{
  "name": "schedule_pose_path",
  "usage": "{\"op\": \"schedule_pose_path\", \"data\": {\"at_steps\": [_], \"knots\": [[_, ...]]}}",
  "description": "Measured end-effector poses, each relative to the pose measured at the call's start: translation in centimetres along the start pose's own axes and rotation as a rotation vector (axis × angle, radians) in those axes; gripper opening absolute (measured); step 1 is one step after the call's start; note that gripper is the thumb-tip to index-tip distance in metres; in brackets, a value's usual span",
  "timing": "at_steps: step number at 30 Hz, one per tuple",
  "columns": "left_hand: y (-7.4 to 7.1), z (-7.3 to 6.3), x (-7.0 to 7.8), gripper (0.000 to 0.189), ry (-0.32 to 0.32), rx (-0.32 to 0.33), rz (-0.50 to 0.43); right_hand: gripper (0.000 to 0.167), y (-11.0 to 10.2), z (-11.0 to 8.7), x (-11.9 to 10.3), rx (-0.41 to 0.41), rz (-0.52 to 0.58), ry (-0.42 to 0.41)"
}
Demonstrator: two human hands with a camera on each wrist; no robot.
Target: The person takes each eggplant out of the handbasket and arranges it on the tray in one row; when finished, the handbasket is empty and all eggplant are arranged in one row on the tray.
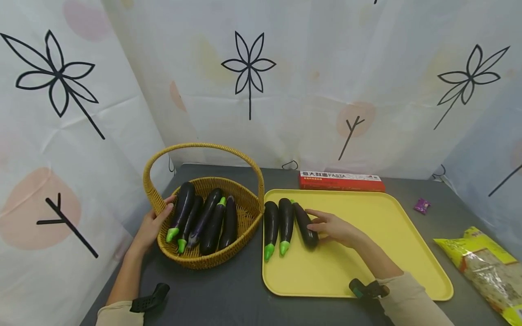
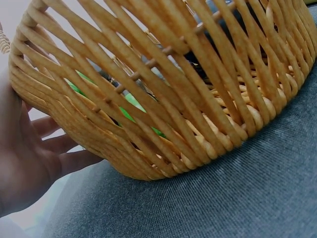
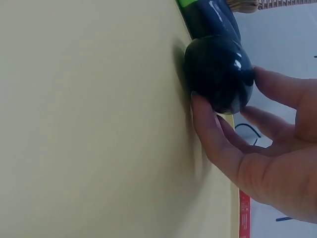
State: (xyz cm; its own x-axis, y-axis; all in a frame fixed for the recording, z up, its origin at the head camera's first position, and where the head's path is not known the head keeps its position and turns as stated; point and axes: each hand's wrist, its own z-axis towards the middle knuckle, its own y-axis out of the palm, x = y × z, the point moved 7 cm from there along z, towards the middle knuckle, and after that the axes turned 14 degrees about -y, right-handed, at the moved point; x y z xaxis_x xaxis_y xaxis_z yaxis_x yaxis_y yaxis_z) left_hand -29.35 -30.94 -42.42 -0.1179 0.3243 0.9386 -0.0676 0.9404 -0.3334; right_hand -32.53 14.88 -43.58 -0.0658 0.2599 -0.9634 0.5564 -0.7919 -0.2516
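Observation:
A wicker basket with a tall arched handle holds several dark eggplants, some with green stem ends toward me. My left hand grips the basket's left rim beside the handle's foot; in the left wrist view its fingers lie against the outer weave. On the yellow tray lie two eggplants side by side and a third, slanted eggplant to their right. My right hand holds that slanted one near its rounded end. In the right wrist view, fingers and thumb bracket the eggplant's end.
Behind the tray lies a red and white pasta box. A small purple packet and a yellow plastic food bag are to the tray's right. A patterned white curtain hangs behind the grey table.

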Motion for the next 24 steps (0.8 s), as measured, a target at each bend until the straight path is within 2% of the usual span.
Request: {"op": "schedule_pose_path", "data": {"at_steps": [3, 10, 19, 24], "knots": [[0.0, 0.0, 0.0, 0.055, -0.002, -0.003, -0.001, 0.063, -0.2, -0.2, 0.2, 0.005, -0.012, -0.003], [0.1, -0.1, 0.2, 0.055, 0.005, -0.002, 0.005, 0.069, 0.2, 0.1, 0.5, 0.037, -0.059, -0.011], [0.1, -0.2, 0.1, 0.054, 0.010, -0.002, -0.003, 0.070, 0.9, 0.4, 0.6, 0.054, 0.029, 0.007], [0.1, -0.1, 0.1, 0.055, 0.004, -0.007, -0.005, 0.070, 0.9, 0.3, 0.7, 0.053, 0.043, 0.015]]}}
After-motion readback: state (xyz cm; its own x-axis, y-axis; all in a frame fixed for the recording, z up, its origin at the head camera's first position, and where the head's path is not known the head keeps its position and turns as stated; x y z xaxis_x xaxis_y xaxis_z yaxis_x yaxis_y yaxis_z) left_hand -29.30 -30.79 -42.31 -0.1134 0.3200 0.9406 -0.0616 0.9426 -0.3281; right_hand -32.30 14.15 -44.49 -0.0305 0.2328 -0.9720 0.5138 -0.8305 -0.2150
